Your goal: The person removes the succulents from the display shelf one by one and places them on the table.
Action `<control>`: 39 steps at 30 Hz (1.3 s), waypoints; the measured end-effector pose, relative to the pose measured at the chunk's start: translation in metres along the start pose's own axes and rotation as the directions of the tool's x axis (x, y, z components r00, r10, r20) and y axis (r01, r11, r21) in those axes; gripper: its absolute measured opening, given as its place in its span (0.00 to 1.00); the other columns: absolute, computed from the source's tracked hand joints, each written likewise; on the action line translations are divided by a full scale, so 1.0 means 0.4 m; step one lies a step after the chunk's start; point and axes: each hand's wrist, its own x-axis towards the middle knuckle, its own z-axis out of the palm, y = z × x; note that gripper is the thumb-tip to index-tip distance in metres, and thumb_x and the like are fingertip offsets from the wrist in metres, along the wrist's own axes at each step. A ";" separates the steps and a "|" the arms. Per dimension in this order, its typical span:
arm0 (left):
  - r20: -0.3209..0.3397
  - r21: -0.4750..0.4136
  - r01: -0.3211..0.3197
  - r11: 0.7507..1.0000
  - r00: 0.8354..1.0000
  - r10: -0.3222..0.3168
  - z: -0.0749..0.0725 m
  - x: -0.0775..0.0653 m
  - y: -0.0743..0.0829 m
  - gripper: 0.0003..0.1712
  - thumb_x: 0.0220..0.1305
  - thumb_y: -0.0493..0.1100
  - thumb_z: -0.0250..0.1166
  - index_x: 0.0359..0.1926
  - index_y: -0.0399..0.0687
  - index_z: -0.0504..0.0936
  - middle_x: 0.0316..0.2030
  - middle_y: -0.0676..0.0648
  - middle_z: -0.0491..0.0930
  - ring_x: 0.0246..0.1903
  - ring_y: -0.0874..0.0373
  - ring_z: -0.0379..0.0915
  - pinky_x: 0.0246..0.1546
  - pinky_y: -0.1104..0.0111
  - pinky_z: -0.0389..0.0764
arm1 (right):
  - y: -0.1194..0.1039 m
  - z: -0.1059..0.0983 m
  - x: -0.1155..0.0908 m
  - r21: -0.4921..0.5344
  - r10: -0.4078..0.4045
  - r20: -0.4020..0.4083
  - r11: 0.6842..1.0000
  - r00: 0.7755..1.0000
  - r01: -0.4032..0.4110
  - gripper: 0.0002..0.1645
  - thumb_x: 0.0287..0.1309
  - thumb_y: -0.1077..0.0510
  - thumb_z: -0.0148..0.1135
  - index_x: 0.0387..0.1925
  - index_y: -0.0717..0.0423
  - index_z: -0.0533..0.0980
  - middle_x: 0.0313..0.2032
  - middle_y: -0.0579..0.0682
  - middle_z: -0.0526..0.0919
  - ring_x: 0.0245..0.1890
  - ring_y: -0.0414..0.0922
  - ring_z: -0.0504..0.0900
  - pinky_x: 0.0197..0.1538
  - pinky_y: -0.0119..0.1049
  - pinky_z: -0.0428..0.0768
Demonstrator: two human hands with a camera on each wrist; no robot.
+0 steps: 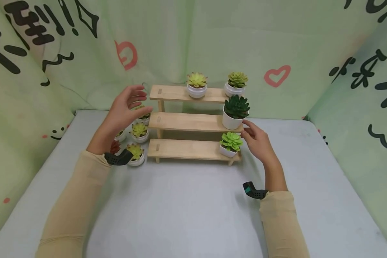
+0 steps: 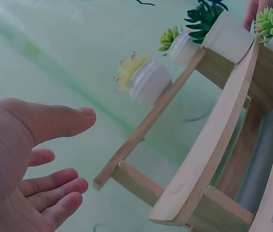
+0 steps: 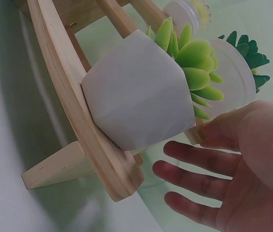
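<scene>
Go slow by the bright green plant [image 1: 231, 141] on the stand's [image 1: 180, 122] low right end; don't bump it. Your right hand [image 1: 258, 143] is loose beside that end; I can't tell if its tips touch. The dark green plant [image 1: 236, 106] sits just by them, on the stand's middle step. Your left hand [image 1: 124, 107], wide, holds nothing beside the stand's left end.
</scene>
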 end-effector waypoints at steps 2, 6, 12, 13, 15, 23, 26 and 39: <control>0.009 -0.022 0.003 1.000 1.000 -0.003 0.003 0.007 0.002 0.40 0.61 0.47 0.68 0.70 0.54 0.60 0.64 0.43 0.68 0.66 0.52 0.65 0.69 0.59 0.65 | 0.000 -0.001 0.000 0.000 0.001 -0.002 1.000 1.000 -0.001 0.30 0.74 0.54 0.42 0.73 0.55 0.56 0.57 0.66 0.77 0.57 0.60 0.78 0.61 0.59 0.73; 0.016 -0.035 0.005 0.999 1.000 -0.005 0.010 0.016 0.006 0.40 0.60 0.46 0.68 0.70 0.53 0.60 0.64 0.43 0.68 0.65 0.52 0.65 0.69 0.60 0.65 | 0.001 -0.003 -0.001 -0.002 0.005 -0.001 1.000 1.000 -0.005 0.30 0.74 0.54 0.42 0.73 0.55 0.56 0.57 0.66 0.77 0.57 0.60 0.77 0.61 0.59 0.73; 0.019 -0.036 0.000 0.999 1.000 0.001 0.026 0.037 0.019 0.41 0.59 0.45 0.70 0.70 0.49 0.61 0.63 0.43 0.70 0.64 0.52 0.67 0.69 0.61 0.66 | 0.002 -0.005 -0.002 0.005 0.005 -0.002 1.000 1.000 -0.005 0.30 0.74 0.53 0.42 0.73 0.55 0.56 0.57 0.66 0.77 0.57 0.60 0.77 0.61 0.59 0.73; 0.019 -0.037 -0.003 0.999 1.000 0.004 0.029 0.040 0.022 0.41 0.59 0.45 0.70 0.70 0.48 0.61 0.62 0.43 0.70 0.63 0.52 0.67 0.69 0.61 0.66 | 0.002 -0.005 -0.002 0.007 0.007 0.000 1.000 1.000 -0.007 0.30 0.74 0.53 0.42 0.73 0.54 0.56 0.57 0.66 0.77 0.57 0.60 0.77 0.61 0.59 0.72; 0.020 -0.044 -0.008 0.999 1.000 0.009 0.036 0.047 0.028 0.41 0.59 0.44 0.70 0.69 0.48 0.61 0.62 0.43 0.70 0.63 0.52 0.67 0.69 0.61 0.66 | 0.002 -0.005 -0.002 0.011 0.012 0.004 1.000 1.000 -0.012 0.30 0.74 0.53 0.42 0.73 0.54 0.55 0.58 0.66 0.77 0.57 0.60 0.77 0.62 0.60 0.72; 0.044 -0.063 -0.026 0.998 0.999 0.029 0.059 0.069 0.043 0.39 0.58 0.44 0.70 0.68 0.51 0.63 0.61 0.42 0.70 0.63 0.53 0.68 0.68 0.62 0.67 | 0.000 -0.006 -0.004 0.008 0.028 0.009 1.000 1.000 -0.028 0.30 0.74 0.52 0.42 0.74 0.53 0.54 0.59 0.66 0.76 0.58 0.60 0.77 0.63 0.60 0.71; 0.051 -0.058 -0.031 0.998 0.998 0.034 0.067 0.077 0.045 0.40 0.58 0.44 0.71 0.68 0.50 0.62 0.62 0.41 0.70 0.63 0.52 0.68 0.68 0.62 0.68 | -0.002 -0.005 -0.005 0.007 0.030 0.012 1.000 0.999 -0.030 0.30 0.74 0.52 0.41 0.74 0.53 0.54 0.58 0.66 0.76 0.57 0.60 0.77 0.62 0.60 0.72; 0.082 -0.084 -0.037 0.996 0.996 0.044 0.111 0.120 0.074 0.41 0.57 0.45 0.71 0.69 0.48 0.62 0.63 0.42 0.69 0.64 0.53 0.67 0.68 0.62 0.68 | -0.007 -0.004 0.000 -0.003 0.013 0.011 1.000 1.000 -0.013 0.30 0.74 0.55 0.41 0.73 0.56 0.55 0.57 0.66 0.77 0.57 0.60 0.77 0.61 0.59 0.73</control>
